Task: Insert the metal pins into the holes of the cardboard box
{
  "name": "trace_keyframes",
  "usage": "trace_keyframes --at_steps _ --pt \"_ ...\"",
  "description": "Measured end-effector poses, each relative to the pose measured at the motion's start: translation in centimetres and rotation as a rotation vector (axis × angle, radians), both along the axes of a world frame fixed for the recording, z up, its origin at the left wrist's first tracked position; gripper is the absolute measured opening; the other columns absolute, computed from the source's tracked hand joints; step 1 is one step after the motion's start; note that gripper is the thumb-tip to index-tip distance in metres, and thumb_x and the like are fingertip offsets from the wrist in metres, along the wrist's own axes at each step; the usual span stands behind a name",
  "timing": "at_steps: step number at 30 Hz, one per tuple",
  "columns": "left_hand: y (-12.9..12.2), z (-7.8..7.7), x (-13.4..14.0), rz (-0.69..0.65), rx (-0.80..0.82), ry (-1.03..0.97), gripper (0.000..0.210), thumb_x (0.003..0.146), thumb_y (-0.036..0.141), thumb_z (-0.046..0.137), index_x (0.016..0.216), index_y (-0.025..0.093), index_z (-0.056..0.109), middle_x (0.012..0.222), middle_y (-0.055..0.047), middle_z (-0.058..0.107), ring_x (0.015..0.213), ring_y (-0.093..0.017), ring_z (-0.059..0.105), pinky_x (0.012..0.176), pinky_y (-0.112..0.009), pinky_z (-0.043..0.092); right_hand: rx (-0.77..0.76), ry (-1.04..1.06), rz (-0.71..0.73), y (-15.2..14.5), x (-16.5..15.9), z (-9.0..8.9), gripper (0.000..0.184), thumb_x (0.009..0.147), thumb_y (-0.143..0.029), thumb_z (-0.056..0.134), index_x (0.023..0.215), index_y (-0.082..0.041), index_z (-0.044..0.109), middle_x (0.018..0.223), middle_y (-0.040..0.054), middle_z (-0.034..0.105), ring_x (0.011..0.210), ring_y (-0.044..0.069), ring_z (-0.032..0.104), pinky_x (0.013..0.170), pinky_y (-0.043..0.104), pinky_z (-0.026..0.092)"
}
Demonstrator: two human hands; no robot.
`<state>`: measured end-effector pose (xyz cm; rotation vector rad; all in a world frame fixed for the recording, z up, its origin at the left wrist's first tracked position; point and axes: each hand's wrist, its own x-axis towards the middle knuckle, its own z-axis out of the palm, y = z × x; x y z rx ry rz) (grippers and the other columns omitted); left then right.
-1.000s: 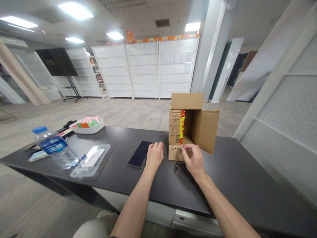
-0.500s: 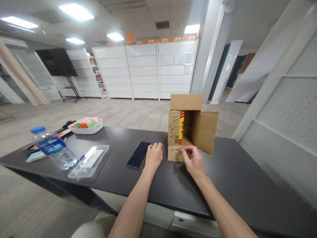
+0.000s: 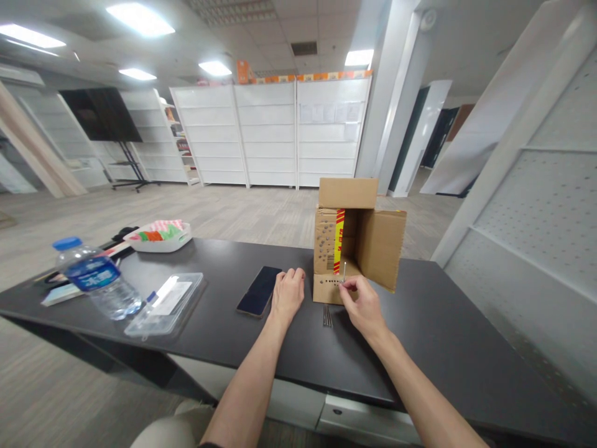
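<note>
My right hand (image 3: 361, 303) pinches a thin metal nail (image 3: 344, 270) between thumb and fingertips, its free end pointing up. The nail stands in front of the lower flap of an open cardboard box (image 3: 387, 249); a row of small dark holes runs along that flap. Whether the nail touches the flap is hard to tell. Several more nails (image 3: 327, 316) lie side by side on the table just below the box. My left hand (image 3: 288, 294) rests on the tabletop with loosely bent fingers, between a black phone (image 3: 256, 292) and the box, holding nothing visible.
On the dark table (image 3: 205, 351), a clear plastic case (image 3: 168, 305) lies left of the phone. Beyond it are a tilted water bottle (image 3: 100, 278) and a white basket (image 3: 161, 244) with colourful contents. The box's side flap (image 3: 383, 249) sticks out to the right.
The nail in my right hand has turned from lying roughly flat at the flap to pointing upward. My left hand stays in place; the view has shifted slightly.
</note>
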<state>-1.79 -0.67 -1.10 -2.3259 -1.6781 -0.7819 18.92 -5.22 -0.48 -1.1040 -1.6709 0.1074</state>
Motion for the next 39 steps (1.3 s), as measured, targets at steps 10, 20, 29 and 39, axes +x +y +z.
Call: trace_keyframes --at_steps 10,20,29,39 --pt "0.1 0.0 0.0 -0.014 0.002 0.006 0.017 0.095 0.016 0.043 0.098 0.022 0.058 0.091 -0.004 0.065 0.089 -0.018 0.06 0.091 -0.034 0.039 -0.142 -0.148 0.088 -3.7 0.7 -0.6 0.01 0.094 -0.019 0.049 0.085 -0.023 0.051 0.082 0.003 0.058 0.081 0.02 0.056 0.074 0.032 0.044" --pt "0.1 0.0 0.1 -0.009 -0.005 0.013 0.017 0.095 0.017 0.042 0.098 0.023 0.059 0.092 -0.004 0.065 0.09 -0.018 0.06 0.091 -0.034 0.039 -0.274 -0.193 0.17 -6.2 0.1 -0.9 0.01 0.094 -0.018 0.049 0.085 -0.022 0.05 0.084 0.0023 0.057 0.079 0.019 0.056 0.072 0.03 0.045" --pt "0.1 -0.1 0.0 -0.008 -0.011 0.005 0.018 0.096 0.018 0.041 0.099 0.023 0.058 0.093 -0.004 0.065 0.091 -0.018 0.06 0.092 -0.034 0.039 -0.304 -0.25 0.228 -6.2 -0.1 -0.9 0.011 0.093 -0.015 0.048 0.085 -0.022 0.051 0.083 0.0026 0.056 0.08 0.02 0.055 0.072 0.032 0.046" --pt "0.0 0.0 0.0 -0.007 -0.016 0.008 0.018 0.096 0.018 0.041 0.098 0.023 0.058 0.093 -0.004 0.065 0.091 -0.018 0.06 0.092 -0.034 0.039 -0.317 -0.328 0.237 -6.2 -0.2 -0.5 0.013 0.091 -0.012 0.05 0.083 -0.022 0.051 0.084 0.0029 0.059 0.08 0.02 0.054 0.073 0.034 0.046"
